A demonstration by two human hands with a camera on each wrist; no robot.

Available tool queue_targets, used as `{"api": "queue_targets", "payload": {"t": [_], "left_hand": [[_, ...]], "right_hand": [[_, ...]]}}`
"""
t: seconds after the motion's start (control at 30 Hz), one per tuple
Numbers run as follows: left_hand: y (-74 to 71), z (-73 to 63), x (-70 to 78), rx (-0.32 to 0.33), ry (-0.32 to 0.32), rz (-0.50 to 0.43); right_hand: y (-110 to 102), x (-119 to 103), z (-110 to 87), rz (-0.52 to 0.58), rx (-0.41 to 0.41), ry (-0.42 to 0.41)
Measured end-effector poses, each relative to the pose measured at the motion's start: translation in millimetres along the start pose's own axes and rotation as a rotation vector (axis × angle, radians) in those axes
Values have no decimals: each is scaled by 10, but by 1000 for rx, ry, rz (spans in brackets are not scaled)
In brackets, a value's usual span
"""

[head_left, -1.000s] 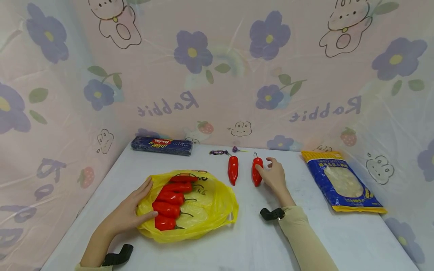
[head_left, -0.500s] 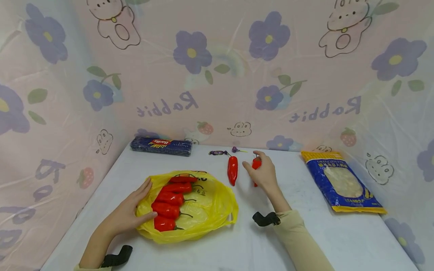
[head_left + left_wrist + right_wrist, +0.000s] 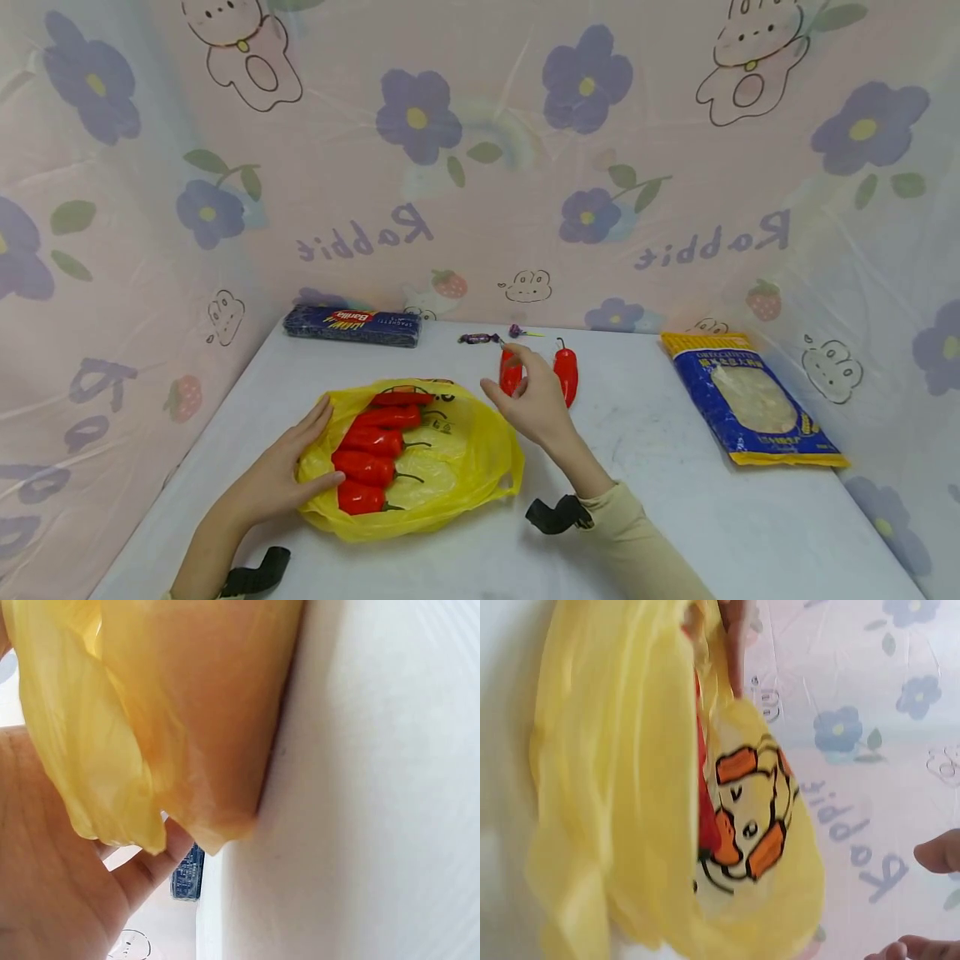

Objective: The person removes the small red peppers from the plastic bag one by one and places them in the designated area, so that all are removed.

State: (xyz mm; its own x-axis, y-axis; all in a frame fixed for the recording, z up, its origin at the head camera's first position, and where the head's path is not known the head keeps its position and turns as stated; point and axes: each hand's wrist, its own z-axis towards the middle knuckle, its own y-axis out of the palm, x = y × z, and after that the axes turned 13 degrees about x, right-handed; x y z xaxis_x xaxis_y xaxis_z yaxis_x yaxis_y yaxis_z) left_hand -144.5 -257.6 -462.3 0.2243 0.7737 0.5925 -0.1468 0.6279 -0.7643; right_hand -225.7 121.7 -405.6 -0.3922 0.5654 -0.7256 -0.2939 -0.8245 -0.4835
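A yellow plastic bag (image 3: 457, 479) lies with its mouth spread, several red chili peppers (image 3: 367, 468) with dark stems lined up inside. My left hand (image 3: 273, 471) rests against the bag's left edge, fingers straight and thumb over the rim; in the left wrist view the yellow plastic (image 3: 202, 712) covers part of the fingers. My right hand (image 3: 534, 404) is over a loose red chili pepper (image 3: 511, 372), partly hiding it. In the right wrist view its thumb and fingers stand apart, with no pepper visible between them. Another loose chili pepper (image 3: 566, 375) lies just right of that hand.
A blue spaghetti pack (image 3: 352, 325) lies at the back left. Behind the loose peppers are a purple wrapped candy (image 3: 478, 339) and a lollipop (image 3: 515, 331). A blue and yellow pasta bag (image 3: 753, 400) lies on the right. Patterned cloth walls enclose the white table.
My right hand has moved left, from the right loose pepper to the left one; both loose peppers stay on the table. My left hand stays on the bag.
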Motion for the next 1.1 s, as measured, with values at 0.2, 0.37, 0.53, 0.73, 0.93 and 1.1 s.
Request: {"api": "queue_targets", "payload": {"t": [0.2,0.37,0.53,0.73,0.93,1.1], "left_hand": [[-3,8,2,4,11,-3],[-9,11,-5,8,15,0],[-10,11,-7,12,20,1],[-8,6,-7,14,29,-7],[-8,-1,-14,14,33,-8],[-11,-10,-20,19,46,-8]], "right_hand": [[145,-153,-139,55,-97,-62],[292,-261,-268,128,-187,-166],[454,-360,-415,158,-278,-252],[638,-438,-573,218,-433,-282],[759,-494,-717,167,-552,-298],[813,-504,-810,110,-582,-338]]}}
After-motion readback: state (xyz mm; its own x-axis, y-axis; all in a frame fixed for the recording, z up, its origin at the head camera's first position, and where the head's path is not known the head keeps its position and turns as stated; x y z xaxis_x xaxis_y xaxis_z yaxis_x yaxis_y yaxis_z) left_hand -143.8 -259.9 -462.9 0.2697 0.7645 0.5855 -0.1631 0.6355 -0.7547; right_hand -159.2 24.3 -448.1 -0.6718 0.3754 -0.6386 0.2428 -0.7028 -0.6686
